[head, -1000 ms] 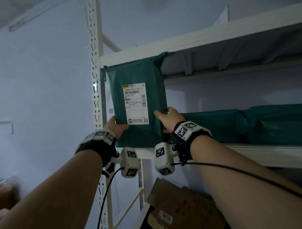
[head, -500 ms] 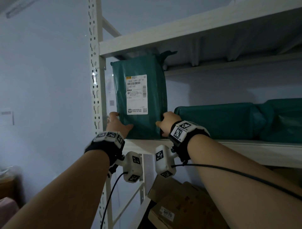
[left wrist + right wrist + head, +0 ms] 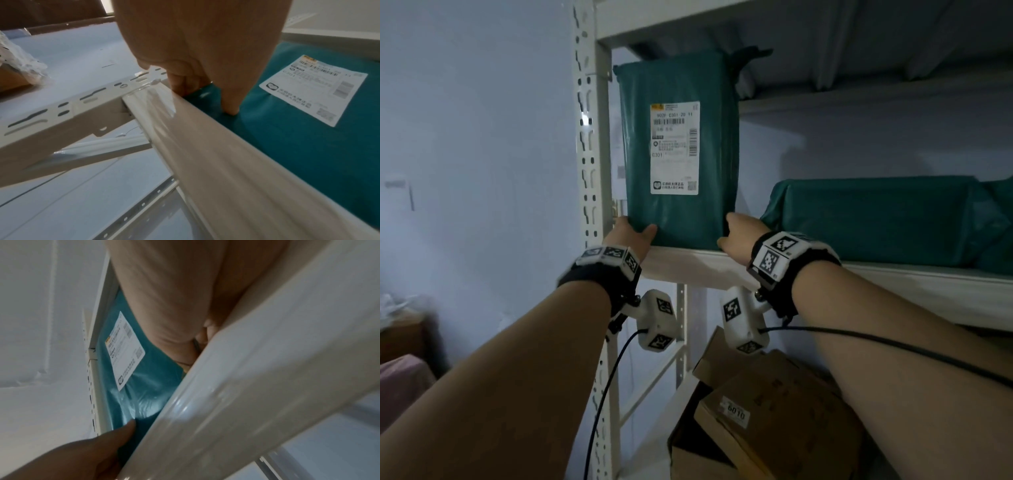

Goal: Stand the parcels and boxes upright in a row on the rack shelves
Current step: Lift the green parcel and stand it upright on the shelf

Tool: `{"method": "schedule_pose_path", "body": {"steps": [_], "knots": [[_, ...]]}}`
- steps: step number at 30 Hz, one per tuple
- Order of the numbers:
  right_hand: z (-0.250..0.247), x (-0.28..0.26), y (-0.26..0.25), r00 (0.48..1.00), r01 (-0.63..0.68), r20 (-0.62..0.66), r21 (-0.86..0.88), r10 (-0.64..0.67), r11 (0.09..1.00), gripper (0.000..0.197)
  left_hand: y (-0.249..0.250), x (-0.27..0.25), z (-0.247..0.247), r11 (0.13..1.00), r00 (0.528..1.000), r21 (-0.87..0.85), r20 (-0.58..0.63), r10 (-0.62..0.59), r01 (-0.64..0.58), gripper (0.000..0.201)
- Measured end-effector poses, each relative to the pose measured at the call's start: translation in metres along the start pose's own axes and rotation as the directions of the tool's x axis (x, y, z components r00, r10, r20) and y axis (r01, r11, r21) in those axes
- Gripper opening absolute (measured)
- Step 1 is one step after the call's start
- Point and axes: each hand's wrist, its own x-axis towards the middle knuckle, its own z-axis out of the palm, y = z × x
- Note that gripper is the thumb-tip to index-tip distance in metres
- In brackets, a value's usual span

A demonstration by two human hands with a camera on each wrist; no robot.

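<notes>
A green parcel [image 3: 709, 212] with a white label stands upright at the left end of the rack shelf [image 3: 893, 284], close to the post. My left hand [image 3: 633, 233] holds its lower left corner, thumb pressed on the front [image 3: 230, 108] and fingers curled round the edge. My right hand [image 3: 738, 233] grips the lower right corner; its fingers go behind the parcel's side and are hidden. In the right wrist view the parcel [image 3: 148, 378] shows above the shelf lip, with my left hand [image 3: 92, 447] at its corner. A second green parcel [image 3: 876, 219] lies flat to the right.
The perforated white upright post [image 3: 589, 171] rises just left of the parcel. The upper shelf [image 3: 688, 13] sits close above the parcel's top. Cardboard boxes [image 3: 774, 418] lie tilted on the level below. A pale wall is behind and to the left.
The parcel has gone from held at the shelf's front edge to standing on the shelf board under the upper shelf. Both hands have slid down to its lower corners.
</notes>
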Motion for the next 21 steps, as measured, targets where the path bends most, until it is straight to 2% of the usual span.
{"method": "schedule_pose_path", "body": {"steps": [3, 6, 8, 11, 15, 18, 21], "knots": [[0.003, 0.004, 0.003, 0.999, 0.038, -0.01, 0.072, -0.038, 0.997, 0.05, -0.005, 0.01, 0.009, 0.999, 1.0, 0.033, 0.02, 0.015, -0.016, 0.055], [0.007, 0.004, -0.001, 0.998, 0.048, 0.044, 0.055, -0.051, 0.997, 0.056, -0.008, 0.013, 0.016, 0.996, 1.0, 0.091, -0.01, 0.012, -0.011, 0.066], [0.01, 0.007, -0.002, 0.996, 0.067, 0.059, 0.039, -0.069, 0.997, 0.046, -0.009, 0.012, 0.02, 0.988, 1.0, 0.151, -0.023, -0.003, 0.006, 0.071], [0.012, 0.008, -0.004, 0.991, 0.086, 0.101, 0.031, -0.088, 0.996, 0.008, -0.008, 0.01, 0.022, 0.975, 1.0, 0.22, -0.01, 0.002, 0.0, 0.066], [0.012, 0.004, -0.009, 0.99, 0.066, 0.13, -0.059, -0.058, 0.996, 0.02, -0.014, 0.011, 0.025, 0.976, 0.998, 0.21, -0.018, 0.055, -0.05, 0.064], [0.011, -0.004, -0.014, 0.979, 0.035, 0.205, -0.131, -0.008, 0.991, 0.053, -0.016, 0.009, 0.026, 0.973, 0.996, 0.217, -0.023, 0.081, -0.074, 0.061], [0.011, -0.011, -0.016, 0.973, -0.004, 0.224, -0.208, 0.051, 0.978, 0.08, -0.018, 0.008, 0.024, 0.975, 0.997, 0.208, 0.016, 0.073, -0.075, 0.059]]}}
